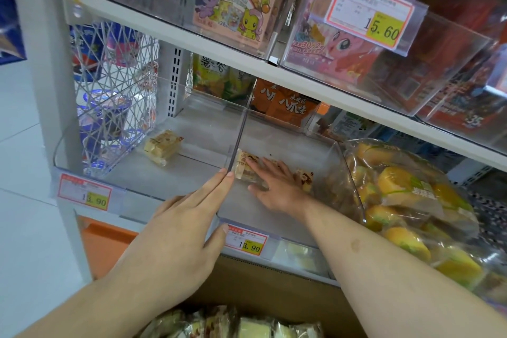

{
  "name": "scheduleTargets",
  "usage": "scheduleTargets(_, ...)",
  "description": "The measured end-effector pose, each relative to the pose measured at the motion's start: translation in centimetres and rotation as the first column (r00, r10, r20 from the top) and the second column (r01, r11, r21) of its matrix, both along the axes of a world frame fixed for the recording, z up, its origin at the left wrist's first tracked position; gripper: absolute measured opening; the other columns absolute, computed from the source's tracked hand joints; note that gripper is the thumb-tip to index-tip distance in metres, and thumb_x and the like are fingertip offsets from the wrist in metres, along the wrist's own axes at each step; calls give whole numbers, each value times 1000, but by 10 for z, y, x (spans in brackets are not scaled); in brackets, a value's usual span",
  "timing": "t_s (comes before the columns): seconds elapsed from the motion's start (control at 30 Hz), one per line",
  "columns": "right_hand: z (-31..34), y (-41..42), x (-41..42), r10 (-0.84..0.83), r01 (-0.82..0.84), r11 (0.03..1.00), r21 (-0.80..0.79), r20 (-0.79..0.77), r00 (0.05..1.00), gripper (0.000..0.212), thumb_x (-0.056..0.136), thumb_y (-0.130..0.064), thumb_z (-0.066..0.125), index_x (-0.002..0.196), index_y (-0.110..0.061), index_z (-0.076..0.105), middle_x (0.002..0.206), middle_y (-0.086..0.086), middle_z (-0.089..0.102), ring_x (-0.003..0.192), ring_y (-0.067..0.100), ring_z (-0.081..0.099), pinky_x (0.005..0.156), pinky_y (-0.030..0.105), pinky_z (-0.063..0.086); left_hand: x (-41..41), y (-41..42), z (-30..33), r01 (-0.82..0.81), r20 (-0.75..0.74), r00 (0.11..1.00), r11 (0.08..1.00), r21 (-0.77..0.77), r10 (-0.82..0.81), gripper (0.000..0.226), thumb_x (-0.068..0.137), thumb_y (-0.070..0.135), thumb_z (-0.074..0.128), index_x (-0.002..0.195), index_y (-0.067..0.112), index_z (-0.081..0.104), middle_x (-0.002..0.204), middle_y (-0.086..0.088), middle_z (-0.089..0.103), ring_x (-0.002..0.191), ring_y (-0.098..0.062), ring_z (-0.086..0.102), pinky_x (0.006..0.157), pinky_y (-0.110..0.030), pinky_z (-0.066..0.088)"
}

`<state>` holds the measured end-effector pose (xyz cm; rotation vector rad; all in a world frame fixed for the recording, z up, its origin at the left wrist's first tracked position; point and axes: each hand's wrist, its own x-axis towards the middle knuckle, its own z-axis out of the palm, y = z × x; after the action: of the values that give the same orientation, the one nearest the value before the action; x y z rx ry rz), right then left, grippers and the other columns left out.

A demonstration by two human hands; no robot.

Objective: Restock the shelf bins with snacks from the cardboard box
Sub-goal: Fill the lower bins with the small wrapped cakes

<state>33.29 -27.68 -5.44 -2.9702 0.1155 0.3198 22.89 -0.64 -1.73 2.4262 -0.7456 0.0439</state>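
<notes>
Two bare hands are reaching into the clear shelf bins [274, 208]. The left hand [178, 228] is lying with straight fingers along the top edge of the clear divider [238, 137] between the two bins, its grip open and holding nothing, thumb resting by the front lip just above a price tag [247, 243] reading 13.90. The right hand [277, 184] is lying flat, fingers spread, inside the right bin, its open grip pressing down on wrapped snacks [245, 166] that are showing just beyond the fingertips and at the far side of the palm. One more wrapped snack [163, 147] is sitting alone in the left bin, well apart from the left hand's fingertips. Below both forearms, the cardboard box [274, 293] is standing open with more wrapped snacks inside. Just beside the right forearm, bags of yellow cakes [397, 200] are filling the neighbouring bin.
</notes>
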Motion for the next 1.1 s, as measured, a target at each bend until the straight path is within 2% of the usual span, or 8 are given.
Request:
scheduleTargets(0.2,7,-5,-15,-92,89,990,109,15,996,80,99,-74,45,157,-66,-9,173,-16,-21,159,29,-25,126,61,-13,-1,0,4,0,-10,1000,1000,16,0,78,108,50,39,158,55,-22,159,45,-18,150,7,22,126,-23,11)
scheduleTargets(0.37,12,-16,-23,-141,134,955,263,6,990,84,96,-71,55,160,-62,2,174,-24,-8,162,24,-17,126,53,-12,-1,0,4,-5,-26,1000,1000,-5,4,79,108,49,40,157,57,-22,157,48,-18,150,6,23,126,-23,10)
scheduleTargets(0.6,14,-26,-29,-94,96,968,233,-19,995,89,96,-61,65,162,-58,7,172,-29,-9,161,18,-18,128,50,-13,-2,0,4,-16,-5,1000,1000,11,16,80,108,52,40,157,56,-23,158,45,-20,151,6,21,126,-23,11)
scheduleTargets(0.73,29,-15,-36,-118,110,955,277,13,993,86,96,-59,65,163,-57,11,174,-25,-2,162,17,-12,130,52,-7,-2,5,-1,-5,30,1000,1000,8,5,80,106,53,42,160,53,-17,166,36,-14,156,4,10,123,-19,4)
scheduleTargets(0.83,49,-6,-61,-112,71,932,356,96,989,81,97,-59,66,162,-54,19,175,-18,8,163,17,1,132,51,7,-13,14,5,40,22,999,999,21,-41,79,105,53,46,164,50,-6,170,30,-8,159,1,3,124,-19,1)
scheduleTargets(0.9,65,5,-102,-69,-47,903,428,251,966,71,100,-49,67,162,-46,33,172,-14,26,160,12,19,131,45,20,-26,21,10,60,42,997,998,31,-61,77,103,53,50,166,45,7,172,27,3,158,-1,9,124,-20,6)
scheduleTargets(1.0,79,26,-188,21,-301,843,446,531,847,50,99,-23,70,147,-24,59,149,-8,60,141,10,52,113,34,46,-53,29,11,104,82,991,994,37,-106,71,100,55,53,164,40,27,169,25,23,155,-1,23,125,-24,19)
scheduleTargets(1.1,59,35,-261,46,-342,811,474,532,845,37,92,-10,72,128,-15,68,124,-5,70,119,16,65,96,29,52,-79,29,-6,197,14,980,977,80,-198,62,98,58,53,155,36,44,161,21,38,148,0,34,123,-22,27)
